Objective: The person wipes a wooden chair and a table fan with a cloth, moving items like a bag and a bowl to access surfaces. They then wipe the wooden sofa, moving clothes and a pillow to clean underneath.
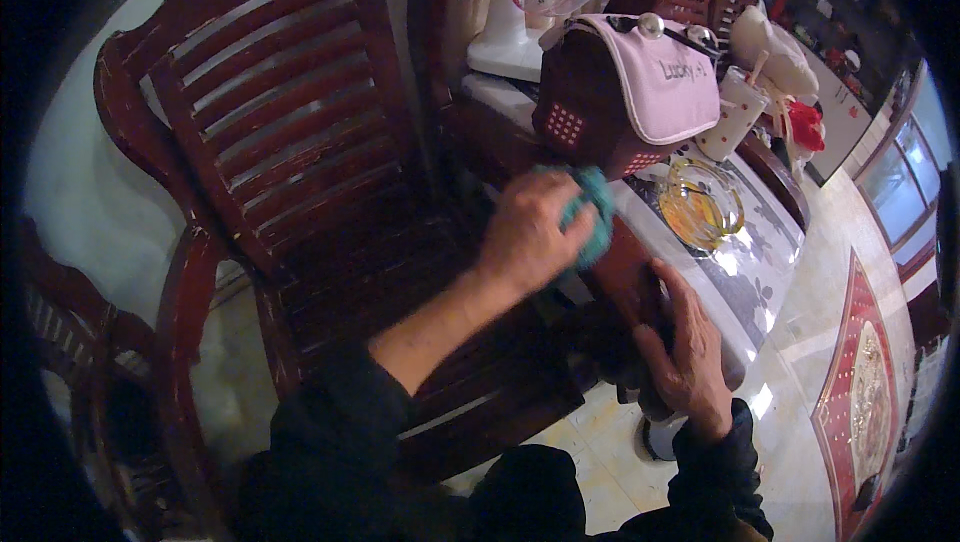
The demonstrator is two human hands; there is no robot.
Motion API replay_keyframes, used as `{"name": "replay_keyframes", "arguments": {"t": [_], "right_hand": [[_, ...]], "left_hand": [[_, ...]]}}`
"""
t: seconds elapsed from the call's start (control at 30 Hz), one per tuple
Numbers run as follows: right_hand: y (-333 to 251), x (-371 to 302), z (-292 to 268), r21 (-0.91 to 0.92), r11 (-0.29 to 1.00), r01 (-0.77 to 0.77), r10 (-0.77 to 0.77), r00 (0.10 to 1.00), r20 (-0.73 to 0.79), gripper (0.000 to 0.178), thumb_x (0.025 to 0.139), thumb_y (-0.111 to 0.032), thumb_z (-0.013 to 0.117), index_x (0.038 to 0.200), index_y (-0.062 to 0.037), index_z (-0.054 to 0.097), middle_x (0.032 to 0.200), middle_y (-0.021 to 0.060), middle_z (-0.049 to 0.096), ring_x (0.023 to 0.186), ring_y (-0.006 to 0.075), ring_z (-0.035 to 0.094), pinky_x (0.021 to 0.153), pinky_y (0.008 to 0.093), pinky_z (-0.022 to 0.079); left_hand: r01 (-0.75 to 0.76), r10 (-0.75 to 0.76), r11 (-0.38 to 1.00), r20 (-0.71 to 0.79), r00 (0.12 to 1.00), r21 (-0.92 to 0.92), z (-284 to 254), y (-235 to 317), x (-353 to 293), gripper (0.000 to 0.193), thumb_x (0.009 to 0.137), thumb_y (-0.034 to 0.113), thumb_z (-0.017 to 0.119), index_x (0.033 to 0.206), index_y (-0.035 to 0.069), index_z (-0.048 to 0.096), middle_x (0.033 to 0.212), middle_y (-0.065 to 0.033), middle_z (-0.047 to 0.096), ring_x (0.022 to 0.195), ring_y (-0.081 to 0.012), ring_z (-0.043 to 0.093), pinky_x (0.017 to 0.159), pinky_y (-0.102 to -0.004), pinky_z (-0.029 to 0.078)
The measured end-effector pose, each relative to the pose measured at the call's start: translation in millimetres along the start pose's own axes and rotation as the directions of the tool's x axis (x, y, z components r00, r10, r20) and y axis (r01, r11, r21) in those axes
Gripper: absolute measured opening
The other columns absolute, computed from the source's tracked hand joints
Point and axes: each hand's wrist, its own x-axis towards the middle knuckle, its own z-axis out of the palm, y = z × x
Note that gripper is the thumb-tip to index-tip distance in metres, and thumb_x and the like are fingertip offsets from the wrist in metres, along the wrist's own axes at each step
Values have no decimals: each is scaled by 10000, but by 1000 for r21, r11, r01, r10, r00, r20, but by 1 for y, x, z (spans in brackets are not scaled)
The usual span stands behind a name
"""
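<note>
One green cloth (597,217) sits bunched in the grip of one left hand (530,227) on one wooden armrest (627,264); one right hand (690,357), thumb and fingers parted, touches it; one table (745,310) alongside bears one pink-flapped bag (660,87), one glass bowl (703,207).

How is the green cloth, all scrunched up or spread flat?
Scrunched up: the green cloth is a crumpled wad bulging out from the left hand, not a flat sheet.
</note>
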Motion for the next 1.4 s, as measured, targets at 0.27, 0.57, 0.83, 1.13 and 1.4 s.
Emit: {"name": "replay_keyframes", "arguments": {"t": [0.27, 0.57, 0.83, 1.13, 1.4], "right_hand": [[-6, 3, -3, -28, 998, 54, -54, 999, -1, 597, 802, -196, 684, 1342, -46, 478, 1392, 218, 489, 1241, 412, 508, 1021, 460, 429], [3, 0, 3, 27, 999, 25, -23, 997, -74, 569, 828, -252, 685, 1322, -41, 499, 1363, 204, 519, 1236, 409, 510, 1026, 449, 427], [33, -13, 10, 792, 598, 124, 325, 865, -381, 514, 1042, -398, 358, 1313, 19, 486, 1348, 151, 510, 1312, 249, 439, 1133, 438, 314], [25, -43, -8, 687, 690, 228, 376, 698, -609, 359, 1018, -261, 418, 1186, 21, 563, 1215, 162, 595, 1203, 252, 531, 1076, 388, 373], [-1, -57, 18, 547, 837, 1, 318, 813, -488, 231, 993, -161, 495, 1078, 12, 623, 1101, 96, 639, 1033, 173, 599, 946, 299, 447]], "left_hand": [[329, -300, 847, -136, 944, 417, -21, -172, 80, 481, 867, 393, 635, 1190, 37, 642, 1150, -208, 663, 1048, -400, 632, 908, -456, 504], [367, -366, 902, -45, 929, 227, -25, -176, 75, 425, 913, 350, 551, 1214, 59, 626, 1210, -182, 640, 1147, -377, 573, 1006, -426, 436], [-57, 69, 968, -42, 997, 246, 17, 35, -20, 324, 875, 248, 574, 1142, 83, 651, 1137, -101, 643, 1104, -349, 552, 1023, -557, 353], [-721, 674, 657, 256, 693, 220, 71, 147, -127, 307, 883, 310, 562, 1101, 115, 654, 1237, -141, 578, 1248, -417, 475, 1053, -627, 340], [-686, 703, 702, -36, 710, 188, 132, 77, -183, 414, 893, 299, 568, 1305, 329, 549, 1442, -135, 436, 1398, -385, 339, 1027, -575, 405]]}}
